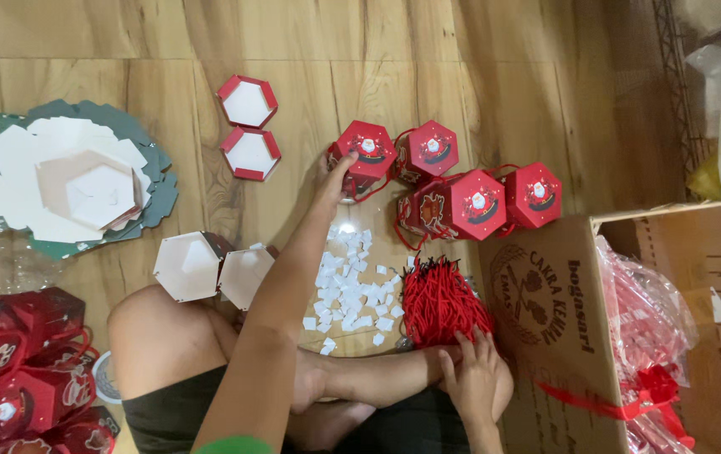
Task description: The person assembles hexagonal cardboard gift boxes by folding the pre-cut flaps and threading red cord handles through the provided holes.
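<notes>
I sit on a wooden floor. My left hand (333,178) reaches forward and grips the side of a red hexagonal gift box (364,156) with a cord handle. Three more closed red hexagonal boxes (471,203) stand to its right. My right hand (471,372) rests low by my leg, fingers apart on the near edge of a pile of red cords (440,300). Between my arms lie several small white paper scraps (349,290).
Two open red-rimmed hexagonal lids (248,128) lie ahead, and two white hexagonal pieces (212,267) lie by my knee. A stack of flat cut-out card blanks (75,181) is at left, dark red boxes (16,370) at lower left, and a cardboard carton (545,311) with plastic-wrapped red items at right.
</notes>
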